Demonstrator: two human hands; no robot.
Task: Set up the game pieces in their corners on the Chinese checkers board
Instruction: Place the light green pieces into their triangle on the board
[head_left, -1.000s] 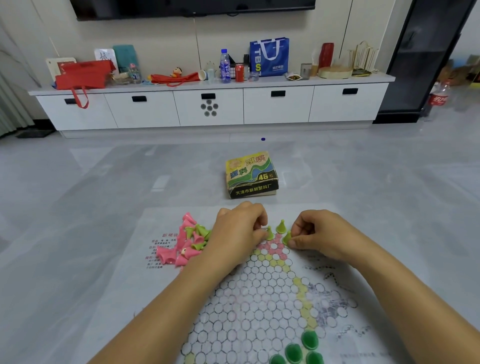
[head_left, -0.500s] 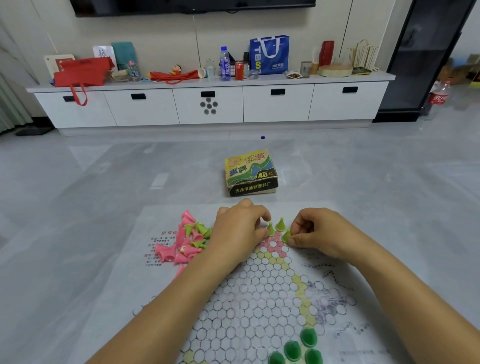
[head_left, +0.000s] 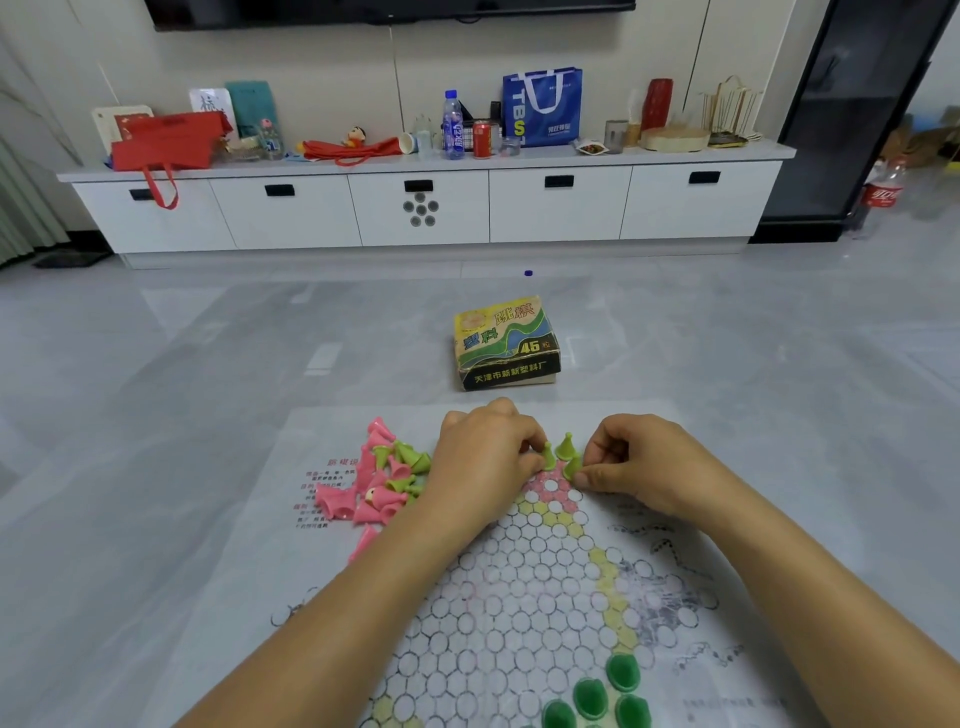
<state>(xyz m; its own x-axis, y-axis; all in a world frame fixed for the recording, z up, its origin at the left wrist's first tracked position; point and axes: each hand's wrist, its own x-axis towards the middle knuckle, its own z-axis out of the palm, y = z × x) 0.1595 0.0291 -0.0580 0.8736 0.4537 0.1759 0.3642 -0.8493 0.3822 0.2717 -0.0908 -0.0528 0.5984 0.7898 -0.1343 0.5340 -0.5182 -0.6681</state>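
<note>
A paper Chinese checkers board (head_left: 519, 597) lies on the grey floor. At its far pink corner (head_left: 553, 488), one light green cone piece (head_left: 565, 447) stands upright at the tip. My left hand (head_left: 483, 462) pinches a second light green piece (head_left: 548, 456) just left of it. My right hand (head_left: 634, 457) pinches a third light green piece (head_left: 571, 466) on the right. A loose pile of pink and light green pieces (head_left: 382, 480) lies on the paper to the left of my left hand. Several dark green pieces (head_left: 597, 696) stand at the near corner.
The game's cardboard box (head_left: 506, 343) sits on the floor just beyond the board. A long white cabinet (head_left: 426, 208) with bags, bottles and cans on top runs along the far wall. A cola bottle (head_left: 880, 195) stands on the floor at the right.
Both hands have stayed at the far corner, each holding its green piece. The view has tilted slightly; little else differs.
</note>
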